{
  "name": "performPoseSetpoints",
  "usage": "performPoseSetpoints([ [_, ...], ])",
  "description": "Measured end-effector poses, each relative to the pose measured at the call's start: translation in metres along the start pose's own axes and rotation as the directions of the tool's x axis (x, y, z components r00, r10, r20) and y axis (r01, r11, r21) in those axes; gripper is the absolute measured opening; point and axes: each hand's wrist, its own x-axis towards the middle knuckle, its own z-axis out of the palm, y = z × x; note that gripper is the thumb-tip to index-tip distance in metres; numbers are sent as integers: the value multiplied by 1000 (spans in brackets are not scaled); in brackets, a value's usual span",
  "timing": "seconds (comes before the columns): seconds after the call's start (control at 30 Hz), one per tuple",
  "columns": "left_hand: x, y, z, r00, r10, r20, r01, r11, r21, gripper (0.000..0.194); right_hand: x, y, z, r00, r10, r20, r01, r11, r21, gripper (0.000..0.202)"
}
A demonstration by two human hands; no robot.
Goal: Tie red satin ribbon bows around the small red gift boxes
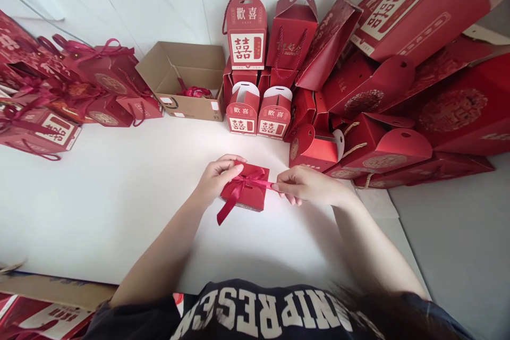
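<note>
With my left hand (220, 176) I brace the left side of a small red box (256, 196), thumb over the top and fingers along the far side; my right hand (306, 185) pinches one tail of the ribbon (241, 180) between thumb and forefinger, drawn out to the right. The other tail hangs loose toward the near edge of the counter (151, 196), and the box is well in from the right edge. I'd press just enough to stop it sliding, since the card could dent, and pull the tail level and untwisted so the knot stays centred. Beyond, a cardboard carton (193, 108) stands at the back edge, red gift boxes (242, 111) crowd from beside it round to the right edge, and ribboned boxes (59, 128) sit further left.
</note>
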Motion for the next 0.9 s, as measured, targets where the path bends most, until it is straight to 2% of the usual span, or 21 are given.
performPoseSetpoints([
  [0.07,0,1,-2,999,-5,39,8,997,-80,40,-6,6,-7,999,-9,51,15,992,-128,29],
  [0.13,-1,3,-3,997,-3,72,12,992,-124,41,-11,10,-11,999,-33,7,33,977,-212,21],
  [0.2,-2,4,-2,996,6,83,4,993,-120,41,-10,10,-11,989,-80,-127,52,977,-206,22],
  [0.27,-1,4,-1,996,27,88,-21,997,-73,39,-4,6,-5,946,-147,-288,110,984,-140,27],
  [0.33,-1,3,0,993,55,100,-54,999,-5,37,6,1,5,893,-207,-399,201,978,-58,28],
  [0.47,0,1,0,991,78,108,-88,992,86,41,22,-1,21,893,-259,-368,303,951,66,25],
  [0.57,0,1,1,994,87,74,-93,992,85,47,27,3,26,888,-310,-340,366,924,113,20],
  [0.63,0,2,3,994,92,52,-96,993,74,44,27,4,28,889,-337,-311,400,901,168,18],
  [0.73,-1,3,5,993,110,43,-114,990,87,36,28,4,28,904,-339,-261,400,886,235,18],
  [0.9,-2,6,2,985,171,33,-175,961,217,36,29,4,25,910,-361,-206,409,865,292,28],
])
